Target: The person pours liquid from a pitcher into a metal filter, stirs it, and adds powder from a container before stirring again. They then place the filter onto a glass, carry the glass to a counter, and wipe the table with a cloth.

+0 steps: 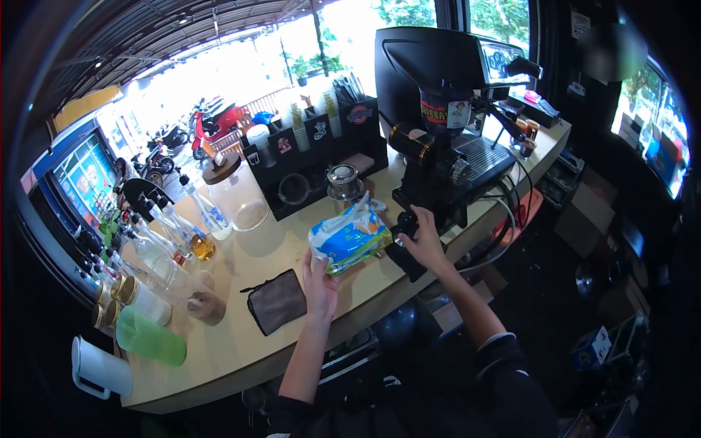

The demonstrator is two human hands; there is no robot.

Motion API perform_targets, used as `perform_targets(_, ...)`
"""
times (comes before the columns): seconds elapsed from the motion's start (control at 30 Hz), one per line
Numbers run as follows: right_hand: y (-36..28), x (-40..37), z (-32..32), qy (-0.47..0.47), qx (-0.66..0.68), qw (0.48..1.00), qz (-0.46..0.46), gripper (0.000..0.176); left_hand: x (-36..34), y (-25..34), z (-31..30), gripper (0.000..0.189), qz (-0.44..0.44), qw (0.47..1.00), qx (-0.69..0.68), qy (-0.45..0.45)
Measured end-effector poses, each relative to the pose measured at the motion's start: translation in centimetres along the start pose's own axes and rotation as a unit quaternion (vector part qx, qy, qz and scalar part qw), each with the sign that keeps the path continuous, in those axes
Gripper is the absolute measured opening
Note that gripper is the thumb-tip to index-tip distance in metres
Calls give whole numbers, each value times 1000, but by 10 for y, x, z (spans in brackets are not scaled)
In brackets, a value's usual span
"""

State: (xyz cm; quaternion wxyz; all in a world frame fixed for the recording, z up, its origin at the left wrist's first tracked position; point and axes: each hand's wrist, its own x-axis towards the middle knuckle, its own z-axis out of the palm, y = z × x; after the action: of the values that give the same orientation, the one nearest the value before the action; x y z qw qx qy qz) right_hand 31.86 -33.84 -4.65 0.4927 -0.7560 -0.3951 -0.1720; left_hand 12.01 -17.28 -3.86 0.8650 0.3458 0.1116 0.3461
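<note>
One bag (349, 235) is held from below in the left hand (320, 283), its fingers closed and partly hidden behind it. The right hand (422, 241), beside the bag, is laid against one grinder (438, 157); its grip cannot be made out. One cloth (277, 301) is seen left of both hands.

Blown-out backlight, dim fisheye-warped edges

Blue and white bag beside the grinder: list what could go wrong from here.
1. The left hand grips the blue and white bag by one end only, near the front edge of the counter. It might slip and fall off.
2. The metal filter stands just behind the bag, so lifting the bag could knock it.
3. The right hand is low on the black grinder, and cables hang close by. A tug could snag them.
</note>
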Motion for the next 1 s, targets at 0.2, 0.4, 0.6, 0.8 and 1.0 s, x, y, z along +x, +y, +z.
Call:
perform_targets(0.2, -14, -50, -13, -12, 127, 992, 25, 61, 1, -23, 43, 56, 4, 1000, -16, -5)
perform_targets(0.4, -29, -68, -59, -77, 118, 990, -4, 55, 57, -63, 102, 46, -2, 998, -60, 19)
perform_targets(0.6, -19, -73, -78, -72, 115, 990, -22, 52, 81, -85, 94, 65, -29, 999, -23, 2)
perform_targets(0.8, -20, -68, -65, -101, 154, 983, -23, 50, 73, -79, 76, 76, -62, 976, 206, 18)
perform_targets(1.0, -41, -55, -33, -111, 207, 969, -70, 43, 30, -39, 57, 68, -32, 963, 265, -23)
